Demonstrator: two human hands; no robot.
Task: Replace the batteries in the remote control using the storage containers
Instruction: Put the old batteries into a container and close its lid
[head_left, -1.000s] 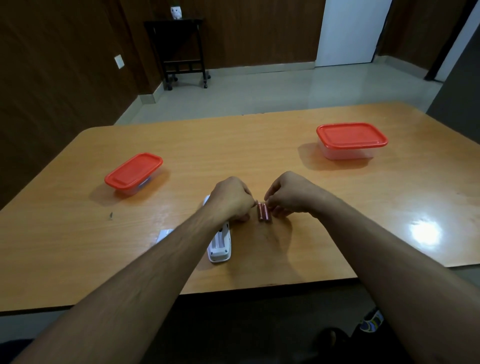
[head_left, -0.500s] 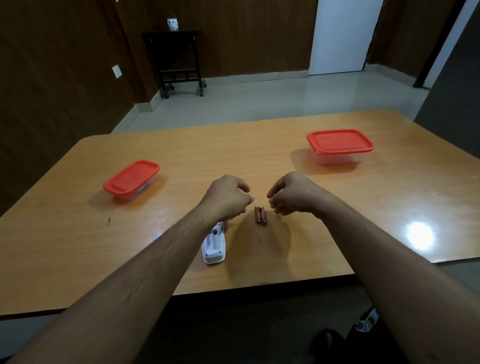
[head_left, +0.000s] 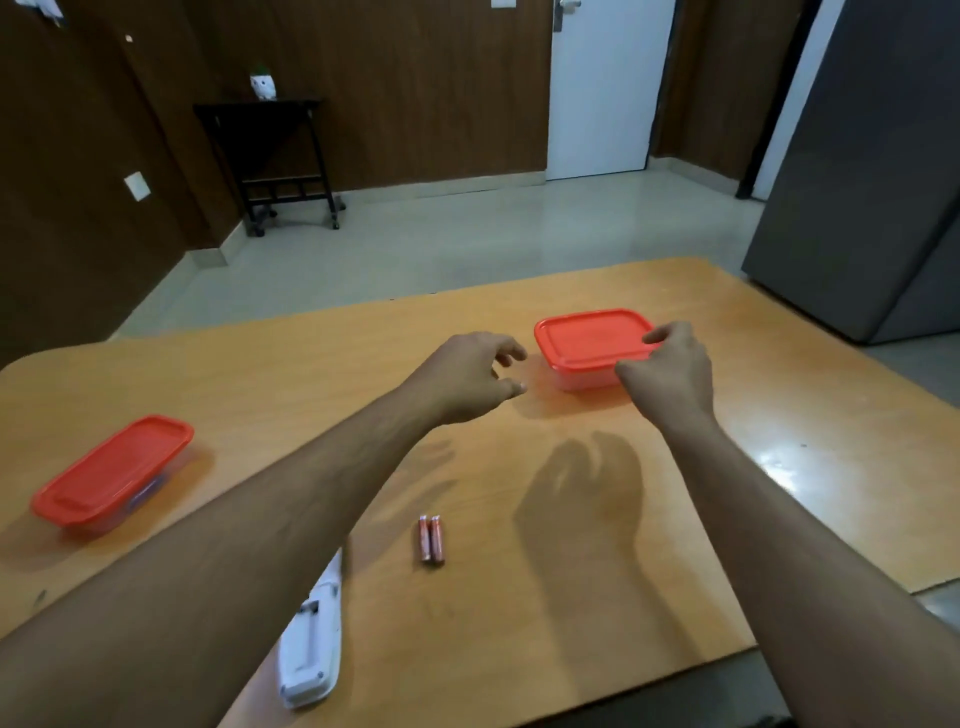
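Two small orange batteries lie side by side on the wooden table. The white remote control lies back up near the front edge, its battery bay uncovered, and my left forearm hides part of it. My left hand hovers just left of the right red-lidded container, fingers loosely curled and holding nothing. My right hand is at that container's near right corner, with index finger and thumb curved around the lid's rim; contact is unclear. A second red-lidded container sits at the far left.
The table's front edge runs close below the remote. A grey cabinet stands beyond the table's right corner. A black side table stands against the far wall, and a white door is at the back.
Both hands left the batteries on the table and moved forward and right to the right container. The camera view tilted up and shifted.
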